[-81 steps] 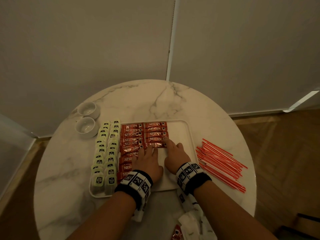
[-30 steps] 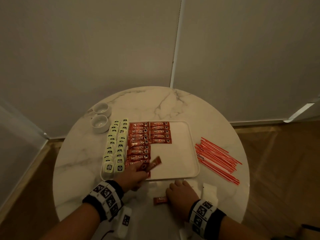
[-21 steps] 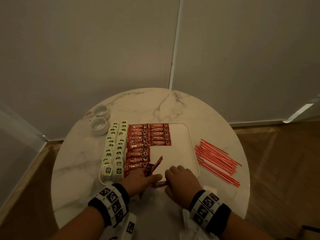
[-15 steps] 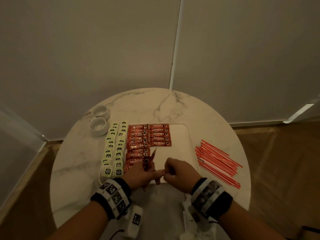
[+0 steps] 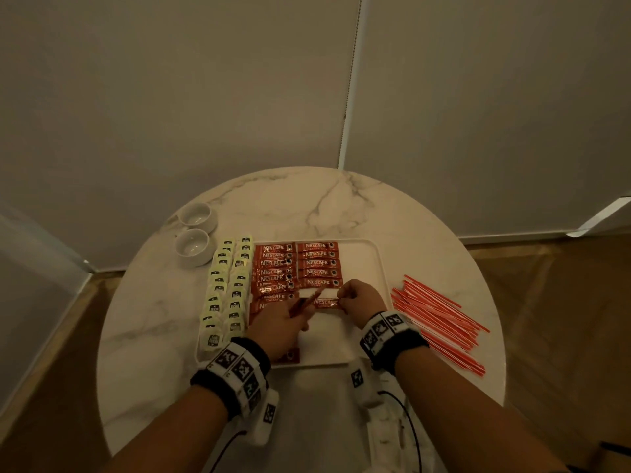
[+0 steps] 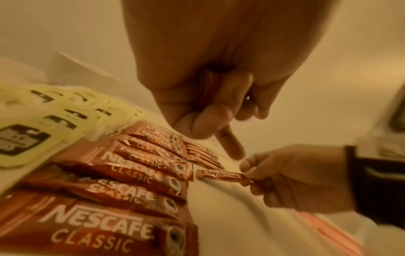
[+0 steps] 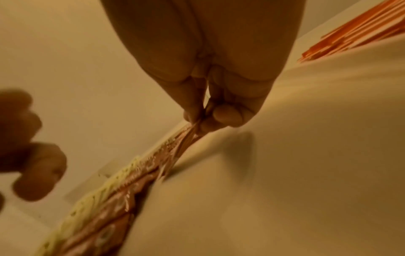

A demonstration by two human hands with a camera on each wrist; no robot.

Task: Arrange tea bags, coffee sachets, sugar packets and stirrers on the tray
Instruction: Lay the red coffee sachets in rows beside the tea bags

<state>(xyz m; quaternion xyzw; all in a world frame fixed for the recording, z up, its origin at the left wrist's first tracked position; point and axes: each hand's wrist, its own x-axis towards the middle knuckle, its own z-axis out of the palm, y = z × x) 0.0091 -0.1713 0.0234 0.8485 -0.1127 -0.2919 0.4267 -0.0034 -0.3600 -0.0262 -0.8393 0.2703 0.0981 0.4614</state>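
A white tray (image 5: pixel 360 268) on the round marble table holds two columns of pale green tea bags (image 5: pixel 227 291) and two columns of red coffee sachets (image 5: pixel 275 271). My right hand (image 5: pixel 343 298) pinches the right end of one coffee sachet (image 5: pixel 325 303) and holds it flat just below the second column; the pinch on this sachet (image 7: pixel 175 147) shows in the right wrist view. My left hand (image 5: pixel 297 310) grips spare sachets (image 5: pixel 302 304) that stick out tilted, its index finger (image 6: pixel 230 147) pointing down beside the held sachet (image 6: pixel 221 175).
Red stirrers (image 5: pixel 440 315) lie loose on the table right of the tray. Two small white cups (image 5: pixel 193 245) stand at the back left. The right half of the tray is bare. A wall rises close behind the table.
My right hand took a sachet off the table in front of the tray and carried it forward to the foot of the second column. My left hand moved forward with its sachets.
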